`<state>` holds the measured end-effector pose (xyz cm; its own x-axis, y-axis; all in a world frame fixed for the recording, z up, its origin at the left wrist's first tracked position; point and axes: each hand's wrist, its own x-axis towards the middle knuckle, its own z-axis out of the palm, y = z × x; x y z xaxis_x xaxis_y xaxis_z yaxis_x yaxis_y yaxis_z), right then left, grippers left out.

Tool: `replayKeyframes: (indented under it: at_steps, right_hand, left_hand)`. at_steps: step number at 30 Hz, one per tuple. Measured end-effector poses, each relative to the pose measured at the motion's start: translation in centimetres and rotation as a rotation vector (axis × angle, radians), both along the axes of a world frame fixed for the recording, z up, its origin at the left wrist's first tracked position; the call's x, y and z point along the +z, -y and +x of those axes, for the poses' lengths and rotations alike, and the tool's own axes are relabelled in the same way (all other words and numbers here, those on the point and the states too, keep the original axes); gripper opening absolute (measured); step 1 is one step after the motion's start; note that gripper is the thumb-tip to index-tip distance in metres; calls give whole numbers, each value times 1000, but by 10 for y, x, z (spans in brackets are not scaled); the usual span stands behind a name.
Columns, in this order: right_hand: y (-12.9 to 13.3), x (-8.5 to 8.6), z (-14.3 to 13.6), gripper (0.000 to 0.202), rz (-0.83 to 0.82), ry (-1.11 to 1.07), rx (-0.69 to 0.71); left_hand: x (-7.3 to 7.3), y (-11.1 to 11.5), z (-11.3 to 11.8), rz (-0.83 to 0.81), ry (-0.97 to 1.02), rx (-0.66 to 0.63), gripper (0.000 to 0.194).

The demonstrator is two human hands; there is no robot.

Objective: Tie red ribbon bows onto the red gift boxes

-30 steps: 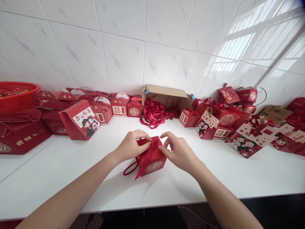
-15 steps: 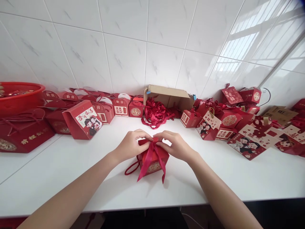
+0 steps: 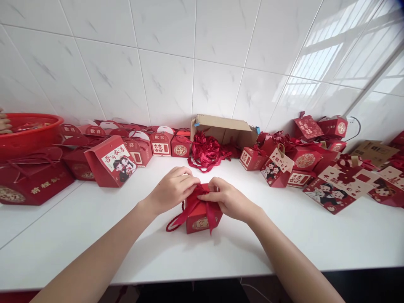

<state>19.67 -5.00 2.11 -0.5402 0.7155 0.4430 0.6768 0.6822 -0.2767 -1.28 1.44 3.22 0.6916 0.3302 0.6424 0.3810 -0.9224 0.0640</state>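
Observation:
A small red gift box (image 3: 202, 221) with a gold emblem stands on the white table in front of me. Dark red ribbon (image 3: 211, 216) is knotted over its top, and its two tails hang down the front. With closed fingers my left hand (image 3: 175, 188) grips the ribbon at the upper left of the knot. My right hand (image 3: 229, 198) pinches the ribbon on the right side, thumb across the knot. The fingers partly cover the knot. A twisted red cord handle (image 3: 173, 224) lies in a loop left of the box.
Red gift boxes (image 3: 160, 143) line the wall on the left, with others (image 3: 276, 166) grouped at the right. Behind my hands, a cardboard box (image 3: 224, 122) spills red ribbons (image 3: 206, 151). Another person's hand (image 3: 4, 123) reaches into a red basin (image 3: 34, 132) at far left.
The ribbon tails have swung left and the knot area has shifted. My left hand has risen slightly, and its fingers now lie across the top. My right hand has turned its pinch lower.

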Motion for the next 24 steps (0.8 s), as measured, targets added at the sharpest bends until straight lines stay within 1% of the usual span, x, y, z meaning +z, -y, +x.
replayKeyframes:
  at_steps: [2,4,8,12,17,19,23,24]
  right_hand:
    - [-1,0,0,39,-10,3,17]
    - [-2,0,1,40,1,-7,37]
    - [-4,0,7,40,-5,-88,110]
    - [-7,-3,10,37,-25,-154,199]
    - [-10,-7,9,41,-29,-184,226]
    - [-10,-7,8,42,-43,-190,217]
    - [-10,-7,6,44,-58,-172,185]
    - [-10,-7,6,44,-59,-167,183]
  left_hand:
    - [1,-1,1,55,-65,-4,23]
    - [2,-2,2,51,-83,-17,25]
    - [3,3,1,-50,-34,-52,26]
    - [5,12,2,-119,-40,-88,28]
    - [6,15,7,-222,-63,-41,18]
    - [4,11,8,-182,-55,-9,17]
    - [0,6,7,35,-82,78,24]
    - [0,6,6,63,-106,90,26]
